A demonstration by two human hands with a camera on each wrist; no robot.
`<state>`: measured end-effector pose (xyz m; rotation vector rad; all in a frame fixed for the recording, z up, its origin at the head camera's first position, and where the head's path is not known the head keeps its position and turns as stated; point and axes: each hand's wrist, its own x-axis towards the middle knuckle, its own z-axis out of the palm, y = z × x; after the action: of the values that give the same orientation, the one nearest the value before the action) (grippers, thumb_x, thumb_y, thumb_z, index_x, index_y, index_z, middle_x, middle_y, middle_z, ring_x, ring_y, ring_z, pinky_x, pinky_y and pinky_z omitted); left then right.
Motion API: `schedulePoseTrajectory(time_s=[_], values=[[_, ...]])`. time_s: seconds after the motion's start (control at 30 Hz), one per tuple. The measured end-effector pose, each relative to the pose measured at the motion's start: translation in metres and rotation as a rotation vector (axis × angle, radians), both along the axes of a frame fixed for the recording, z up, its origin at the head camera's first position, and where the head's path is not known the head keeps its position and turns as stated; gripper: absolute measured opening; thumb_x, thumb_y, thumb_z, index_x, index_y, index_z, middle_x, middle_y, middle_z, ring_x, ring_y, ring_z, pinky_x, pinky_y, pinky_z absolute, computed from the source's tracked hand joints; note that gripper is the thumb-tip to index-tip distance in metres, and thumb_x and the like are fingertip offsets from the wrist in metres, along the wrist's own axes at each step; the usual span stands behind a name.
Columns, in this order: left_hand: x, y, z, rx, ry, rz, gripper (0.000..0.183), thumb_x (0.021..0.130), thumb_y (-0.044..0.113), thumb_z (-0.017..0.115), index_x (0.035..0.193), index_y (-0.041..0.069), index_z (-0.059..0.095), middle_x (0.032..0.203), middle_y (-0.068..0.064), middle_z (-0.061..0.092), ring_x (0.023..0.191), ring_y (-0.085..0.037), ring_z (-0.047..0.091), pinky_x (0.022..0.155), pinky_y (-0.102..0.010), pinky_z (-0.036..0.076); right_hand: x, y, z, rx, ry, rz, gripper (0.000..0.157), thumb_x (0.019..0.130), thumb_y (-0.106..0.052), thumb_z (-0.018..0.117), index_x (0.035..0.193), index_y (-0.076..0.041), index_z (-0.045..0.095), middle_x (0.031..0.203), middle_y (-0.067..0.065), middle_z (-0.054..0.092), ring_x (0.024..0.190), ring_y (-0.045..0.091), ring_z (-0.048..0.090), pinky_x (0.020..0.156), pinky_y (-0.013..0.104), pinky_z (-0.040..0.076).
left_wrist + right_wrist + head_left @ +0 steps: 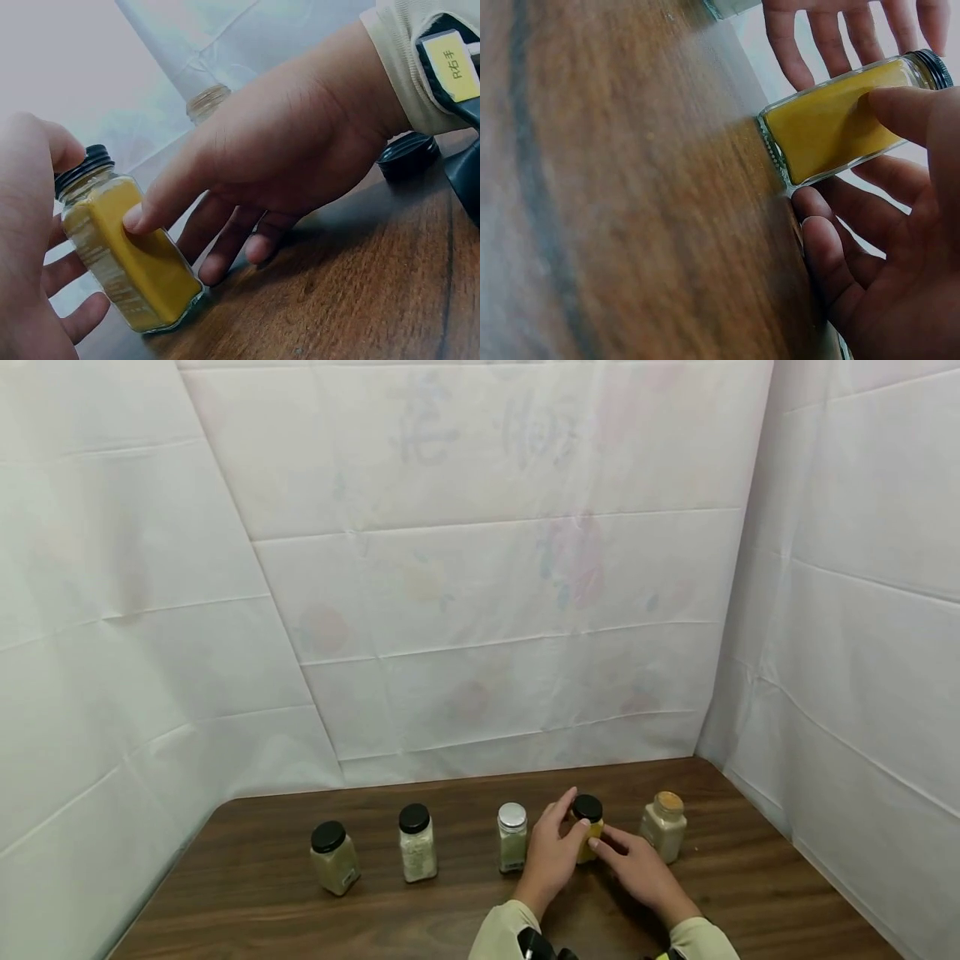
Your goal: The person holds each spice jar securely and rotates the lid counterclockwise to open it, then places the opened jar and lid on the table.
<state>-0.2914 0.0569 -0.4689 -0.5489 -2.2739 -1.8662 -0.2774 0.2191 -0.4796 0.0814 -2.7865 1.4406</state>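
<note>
A square glass jar of yellow powder (150,262) with a black screw lid (587,808) stands on the table between the two hands. My left hand (552,852) has its thumb on the lid in the left wrist view, with the other fingers spread behind the jar. From the right, my right hand (641,868) holds the jar's body, thumb pressed on one face and fingers round the far side. To its right stands a lidless jar of pale powder (664,828) with an orange-brown mouth. A loose black lid (409,155) lies below the right wrist in the left wrist view.
Left of the hands stand a silver-capped jar (512,839), a black-lidded jar of pale contents (418,850) and a black-lidded jar of olive powder (335,864). The brown wooden table (247,877) meets white sheet walls (480,585) at the back and sides.
</note>
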Motion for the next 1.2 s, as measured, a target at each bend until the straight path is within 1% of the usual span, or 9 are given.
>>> schedulePoseTrajectory(time_s=[0.1, 0.17, 0.23, 0.33, 0.4, 0.5, 0.7, 0.97, 1.2], values=[[-0.0008, -0.0003, 0.0006, 0.013, -0.032, -0.013, 0.045, 0.093, 0.032, 0.054, 0.137, 0.034, 0.042, 0.119, 0.009, 0.052, 0.110, -0.010, 0.050, 0.089, -0.034, 0.044, -0.0014, 0.0010, -0.0022, -0.001, -0.003, 0.009, 0.069, 0.087, -0.056, 0.051, 0.134, -0.006, 0.049, 0.120, 0.009, 0.058, 0.077, 0.016, 0.058, 0.066, 0.033, 0.045], [-0.0021, -0.0003, 0.0002, 0.029, -0.055, -0.018, 0.045, 0.093, 0.031, 0.055, 0.136, 0.035, 0.044, 0.119, 0.008, 0.052, 0.109, -0.010, 0.051, 0.088, -0.034, 0.043, -0.0018, 0.0017, -0.0035, 0.010, 0.007, 0.009, 0.067, 0.087, -0.056, 0.051, 0.134, -0.008, 0.049, 0.119, 0.008, 0.058, 0.082, 0.017, 0.058, 0.070, 0.036, 0.046], [-0.0033, -0.0004, -0.0006, 0.048, -0.081, -0.029, 0.044, 0.092, 0.031, 0.055, 0.135, 0.036, 0.044, 0.118, 0.008, 0.051, 0.108, -0.010, 0.052, 0.087, -0.033, 0.044, -0.0018, 0.0023, -0.0048, 0.022, 0.025, 0.009, 0.066, 0.087, -0.056, 0.051, 0.133, -0.009, 0.051, 0.120, 0.007, 0.058, 0.092, 0.019, 0.059, 0.078, 0.040, 0.047], [-0.0053, -0.0003, -0.0017, 0.069, -0.112, -0.047, 0.043, 0.093, 0.032, 0.054, 0.134, 0.039, 0.045, 0.117, 0.008, 0.050, 0.106, -0.008, 0.053, 0.085, -0.030, 0.045, -0.0014, 0.0025, -0.0055, 0.028, 0.039, 0.010, 0.064, 0.087, -0.057, 0.051, 0.132, -0.011, 0.052, 0.125, 0.006, 0.056, 0.109, 0.020, 0.054, 0.089, 0.046, 0.043], [-0.0061, -0.0005, -0.0022, 0.080, -0.126, -0.058, 0.042, 0.093, 0.033, 0.054, 0.133, 0.041, 0.044, 0.117, 0.009, 0.050, 0.104, -0.008, 0.053, 0.084, -0.029, 0.046, -0.0014, 0.0022, -0.0051, 0.027, 0.046, 0.022, 0.062, 0.087, -0.056, 0.051, 0.132, -0.013, 0.052, 0.126, 0.005, 0.055, 0.113, 0.021, 0.052, 0.092, 0.047, 0.041], [-0.0074, -0.0005, -0.0030, 0.079, -0.120, -0.060, 0.043, 0.093, 0.033, 0.054, 0.133, 0.043, 0.043, 0.117, 0.009, 0.049, 0.104, -0.008, 0.052, 0.083, -0.028, 0.045, -0.0013, 0.0012, -0.0034, 0.022, 0.053, 0.039, 0.061, 0.088, -0.055, 0.051, 0.132, -0.013, 0.052, 0.125, 0.005, 0.055, 0.112, 0.021, 0.053, 0.092, 0.047, 0.041], [-0.0086, 0.0011, -0.0045, 0.059, -0.070, -0.034, 0.041, 0.092, 0.031, 0.056, 0.131, 0.040, 0.048, 0.114, 0.005, 0.050, 0.103, -0.010, 0.053, 0.084, -0.030, 0.044, 0.0015, -0.0001, 0.0000, 0.004, 0.037, 0.045, 0.061, 0.089, -0.053, 0.052, 0.132, -0.010, 0.052, 0.127, 0.008, 0.054, 0.114, 0.024, 0.051, 0.092, 0.048, 0.041], [-0.0079, 0.0012, -0.0049, 0.072, -0.076, -0.025, 0.037, 0.092, 0.032, 0.057, 0.127, 0.040, 0.051, 0.110, 0.007, 0.052, 0.102, -0.010, 0.053, 0.083, -0.030, 0.045, 0.0001, 0.0008, -0.0019, -0.013, 0.013, 0.033, 0.064, 0.087, -0.055, 0.052, 0.133, -0.011, 0.051, 0.128, 0.007, 0.054, 0.116, 0.025, 0.050, 0.093, 0.049, 0.040], [-0.0062, 0.0015, -0.0030, 0.100, -0.087, -0.025, 0.035, 0.091, 0.033, 0.060, 0.125, 0.038, 0.053, 0.115, 0.006, 0.052, 0.104, -0.012, 0.053, 0.083, -0.031, 0.046, 0.0008, 0.0010, -0.0007, -0.018, 0.029, 0.039, 0.063, 0.088, -0.055, 0.052, 0.133, -0.011, 0.052, 0.128, 0.007, 0.054, 0.116, 0.025, 0.050, 0.092, 0.049, 0.040]])
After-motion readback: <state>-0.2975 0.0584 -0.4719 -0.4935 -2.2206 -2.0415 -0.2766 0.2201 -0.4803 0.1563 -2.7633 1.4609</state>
